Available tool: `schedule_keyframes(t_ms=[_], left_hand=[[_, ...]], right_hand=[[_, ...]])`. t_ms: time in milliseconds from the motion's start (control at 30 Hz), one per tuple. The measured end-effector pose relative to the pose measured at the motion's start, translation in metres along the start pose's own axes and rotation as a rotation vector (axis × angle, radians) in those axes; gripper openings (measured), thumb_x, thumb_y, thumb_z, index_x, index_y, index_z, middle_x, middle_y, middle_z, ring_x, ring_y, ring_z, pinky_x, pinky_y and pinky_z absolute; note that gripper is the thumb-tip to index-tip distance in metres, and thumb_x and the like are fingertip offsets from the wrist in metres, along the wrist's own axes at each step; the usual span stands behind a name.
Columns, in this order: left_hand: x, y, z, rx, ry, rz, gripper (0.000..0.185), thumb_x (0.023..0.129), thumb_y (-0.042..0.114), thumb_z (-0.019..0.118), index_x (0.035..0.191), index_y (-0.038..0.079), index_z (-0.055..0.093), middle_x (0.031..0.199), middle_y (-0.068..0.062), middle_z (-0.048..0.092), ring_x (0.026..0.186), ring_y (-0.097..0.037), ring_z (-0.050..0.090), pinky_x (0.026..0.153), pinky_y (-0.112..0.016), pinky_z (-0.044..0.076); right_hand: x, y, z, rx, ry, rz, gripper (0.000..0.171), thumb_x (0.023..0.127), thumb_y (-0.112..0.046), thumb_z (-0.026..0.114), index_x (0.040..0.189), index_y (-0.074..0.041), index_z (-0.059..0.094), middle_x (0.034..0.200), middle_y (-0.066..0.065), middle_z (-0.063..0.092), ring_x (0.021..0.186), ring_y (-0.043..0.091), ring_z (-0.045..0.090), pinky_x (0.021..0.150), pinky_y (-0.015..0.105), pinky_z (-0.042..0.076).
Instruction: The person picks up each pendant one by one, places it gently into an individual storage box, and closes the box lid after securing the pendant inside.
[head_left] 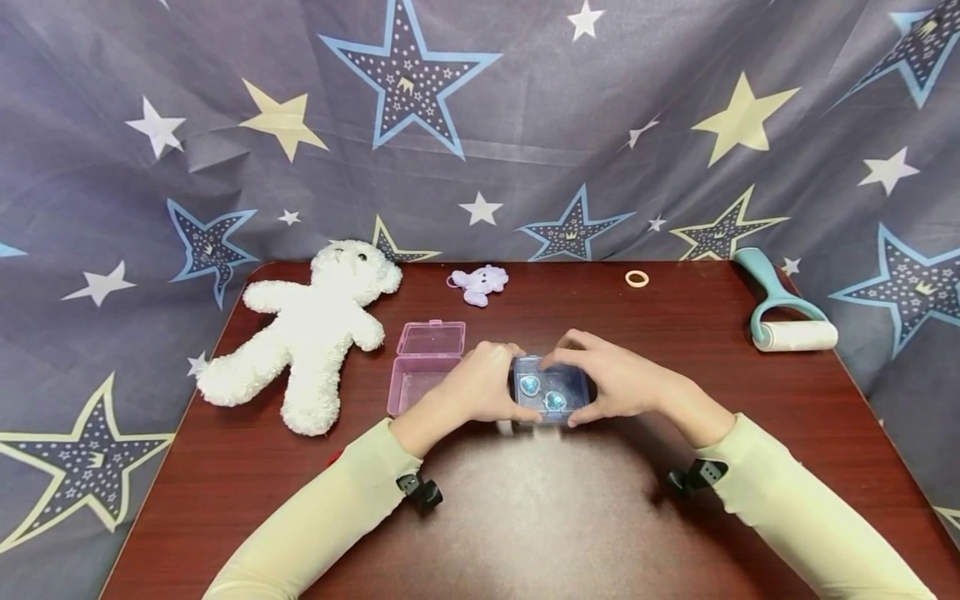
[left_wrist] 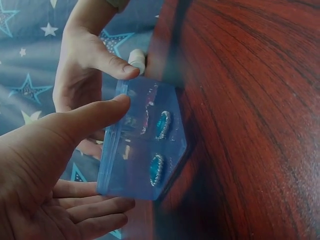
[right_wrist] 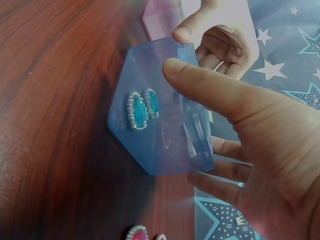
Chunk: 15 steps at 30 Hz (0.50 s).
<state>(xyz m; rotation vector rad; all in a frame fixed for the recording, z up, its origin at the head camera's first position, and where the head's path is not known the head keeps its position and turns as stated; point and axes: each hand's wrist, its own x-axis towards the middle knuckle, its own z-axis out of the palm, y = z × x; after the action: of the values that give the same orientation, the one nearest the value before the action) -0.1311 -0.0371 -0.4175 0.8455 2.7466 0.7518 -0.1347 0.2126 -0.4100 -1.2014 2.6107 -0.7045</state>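
Both hands hold a small see-through blue plastic box above the middle of the table. My left hand grips its left end, with the thumb on the near side and the fingers on the far side. At the opposite end, my right hand grips it the same way. The lid looks closed. Two turquoise gems with sparkling silvery rims lie inside. Just left of my left hand stands a pink plastic box, its clear pink lid tipped back. Whether the blue box touches the tabletop is hard to tell.
A white teddy bear lies at the left. Along the back are a small purple plush toy and a pale orange ring. A teal-handled lint roller lies at the right. Red gems with silvery rims show low in the right wrist view.
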Motion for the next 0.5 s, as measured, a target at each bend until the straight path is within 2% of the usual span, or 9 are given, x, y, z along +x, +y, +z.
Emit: schedule_keyframes(t_ms=[167, 500], left_hand=[[-0.0002, 0.0016, -0.0001, -0.008, -0.008, -0.023, 0.083, 0.065, 0.05, 0.101, 0.125, 0.001, 0.071, 0.108, -0.01, 0.078, 0.092, -0.021, 0.075, 0.086, -0.035, 0.064], [0.0006, 0.0006, 0.001, 0.004, 0.001, -0.02, 0.082, 0.064, 0.05, 0.101, 0.124, 0.002, 0.072, 0.108, -0.009, 0.078, 0.094, -0.021, 0.075, 0.087, -0.036, 0.064]], right_hand=[[0.0008, -0.0012, -0.0009, 0.002, -0.01, 0.011, 0.08, 0.064, -0.034, 0.104, 0.133, -0.019, 0.068, 0.126, 0.005, 0.059, 0.115, 0.025, 0.064, 0.099, 0.041, 0.057], [0.0004, 0.0013, 0.0018, -0.009, 0.003, -0.002, 0.076, 0.067, -0.031, 0.102, 0.133, -0.02, 0.067, 0.126, 0.005, 0.058, 0.115, 0.024, 0.062, 0.098, 0.041, 0.057]])
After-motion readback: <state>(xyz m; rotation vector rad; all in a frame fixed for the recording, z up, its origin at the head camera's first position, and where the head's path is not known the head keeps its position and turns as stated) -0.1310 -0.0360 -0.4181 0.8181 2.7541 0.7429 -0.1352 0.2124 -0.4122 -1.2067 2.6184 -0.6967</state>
